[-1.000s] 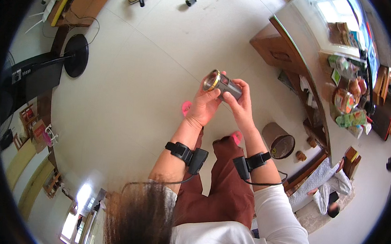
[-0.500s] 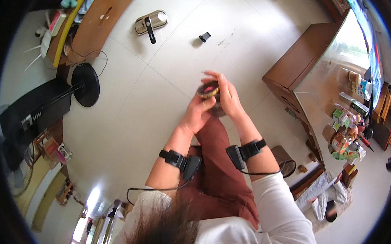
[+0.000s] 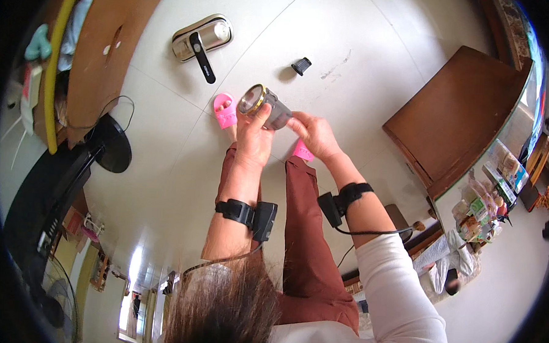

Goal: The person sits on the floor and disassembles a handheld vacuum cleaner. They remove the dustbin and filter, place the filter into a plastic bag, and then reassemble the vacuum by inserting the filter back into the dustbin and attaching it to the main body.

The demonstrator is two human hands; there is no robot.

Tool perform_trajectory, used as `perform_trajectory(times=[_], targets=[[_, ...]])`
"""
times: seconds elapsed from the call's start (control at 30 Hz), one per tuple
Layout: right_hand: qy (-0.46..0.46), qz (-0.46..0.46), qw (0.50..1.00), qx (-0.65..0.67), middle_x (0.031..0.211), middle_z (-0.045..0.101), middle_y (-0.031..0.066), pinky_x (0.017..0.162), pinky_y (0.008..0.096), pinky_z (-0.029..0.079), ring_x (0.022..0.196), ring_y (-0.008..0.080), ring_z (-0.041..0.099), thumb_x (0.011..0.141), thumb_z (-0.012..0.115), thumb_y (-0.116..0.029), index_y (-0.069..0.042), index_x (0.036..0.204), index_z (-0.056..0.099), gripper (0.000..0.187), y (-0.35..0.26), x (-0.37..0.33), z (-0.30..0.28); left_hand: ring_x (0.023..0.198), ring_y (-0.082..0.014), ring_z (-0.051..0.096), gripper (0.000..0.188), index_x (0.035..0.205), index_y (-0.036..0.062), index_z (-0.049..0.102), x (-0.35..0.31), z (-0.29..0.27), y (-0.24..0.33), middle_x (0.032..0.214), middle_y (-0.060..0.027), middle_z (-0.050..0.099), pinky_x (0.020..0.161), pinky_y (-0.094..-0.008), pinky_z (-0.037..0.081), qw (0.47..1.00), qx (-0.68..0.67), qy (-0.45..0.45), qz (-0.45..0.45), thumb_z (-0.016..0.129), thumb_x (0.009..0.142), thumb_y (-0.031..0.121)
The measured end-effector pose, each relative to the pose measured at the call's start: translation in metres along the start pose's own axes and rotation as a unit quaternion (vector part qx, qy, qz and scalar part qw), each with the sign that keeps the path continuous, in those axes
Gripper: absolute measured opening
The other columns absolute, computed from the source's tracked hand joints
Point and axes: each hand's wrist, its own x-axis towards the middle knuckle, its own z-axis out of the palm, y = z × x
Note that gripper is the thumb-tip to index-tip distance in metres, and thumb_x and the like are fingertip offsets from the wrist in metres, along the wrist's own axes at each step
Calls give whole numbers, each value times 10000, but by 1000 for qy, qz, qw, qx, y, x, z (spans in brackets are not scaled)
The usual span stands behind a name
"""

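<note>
Head view, only one: you're holding a grey cylinder with a gold-rimmed round end [image 3: 264, 106] up in front of you, over your knees in dark red trousers [image 3: 302, 234], above the pale tiled floor [image 3: 366, 47]. Your left hand [image 3: 253, 140] wraps it from below, fingers clamped around the body near the gold rim, likely to steady it. Your right hand [image 3: 316, 135] is on the other, plain end, fingertips pinched onto it, looks like a twisting or pulling grip, can't confirm. The cylinder's long axis runs left-to-right, tilted a bit; the gold-rimmed end points left and far, the face looks shiny, whether open or capped you can't tell. Both wrists carry black strapped sensor units, a cable trailing off the right one. Pink slippers [image 3: 225, 110] on your feet, just beyond the hands. On the floor farther out: a silver oblong appliance part with a black handle [image 3: 202, 38] at far left, and a small black cap-like piece [image 3: 301, 65] well apart from it, to its right. Brown wooden cabinet [image 3: 461, 112] at right, black fan base [image 3: 113, 146] at left.
</note>
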Motion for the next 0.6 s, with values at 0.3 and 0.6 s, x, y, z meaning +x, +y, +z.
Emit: perform_trajectory(times=[0.3,0.6], targets=[[252,332,835,359,985,645,137,606,305,535,734,167,652,891,689,-308,31,1104,564,419,114,138,63,1080,-178,582,756,1371,89,336,81,-55,52,1201,-77,552,920,-349,515,966,255,28,-23,714,739,-80],[310,340,799,386,1008,609,150,593,294,524,690,146,594,745,826,-282,40,1323,400,788,144,207,75,1060,-164,577,804,1358,95,337,106,-67,73,1174,-68,533,890,-320,530,929,368,-22,-17,713,686,-136]])
